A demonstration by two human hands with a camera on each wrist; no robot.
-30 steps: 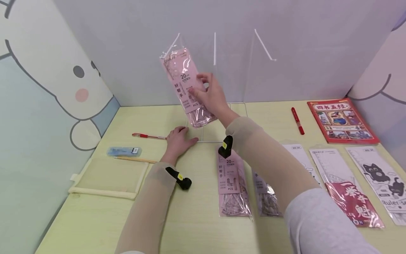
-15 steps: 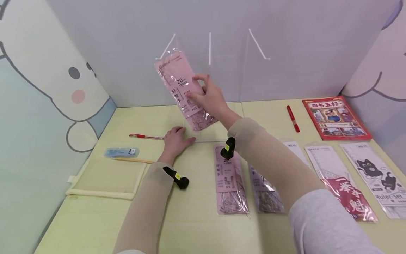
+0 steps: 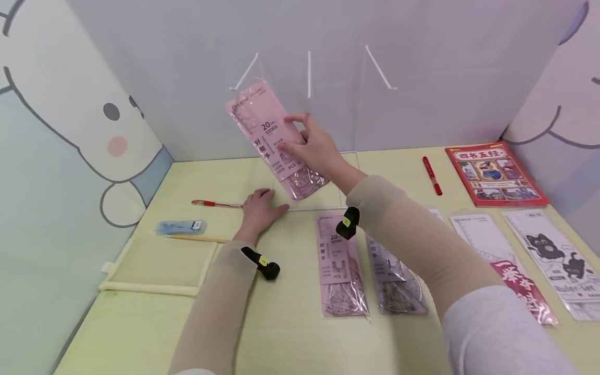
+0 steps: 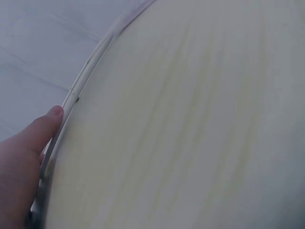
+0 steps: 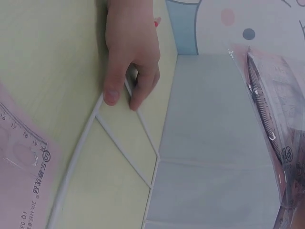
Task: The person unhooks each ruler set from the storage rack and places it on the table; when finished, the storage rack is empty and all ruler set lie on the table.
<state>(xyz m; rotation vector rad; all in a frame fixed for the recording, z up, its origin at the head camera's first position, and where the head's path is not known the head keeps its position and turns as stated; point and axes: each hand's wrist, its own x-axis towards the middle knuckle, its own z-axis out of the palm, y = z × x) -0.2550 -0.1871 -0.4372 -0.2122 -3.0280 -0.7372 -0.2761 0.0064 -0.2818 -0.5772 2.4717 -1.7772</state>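
Note:
My right hand pinches a pink 20 cm ruler set packet between thumb and fingers. Tilted, the packet is raised just below and in front of the left hook of a white wire display rack, its top edge apart from the hook's tip. At the base's front left corner, my left hand holds the rack. Thumb and a finger straddle the base wire in the right wrist view, where the packet shows side-on at right. In the left wrist view, the thumb touches the wire.
Another pink ruler packet and a greyish-purple one lie in front of the rack. Further right are white ruler packets, a red book and a red pen. On the left are a pen, blue case, pencil and mesh pouch.
The packet's top has come away from the left hook's tip, and the right hand has lowered it slightly toward me. My left hand stays at the rack's base. The head view has shifted slightly.

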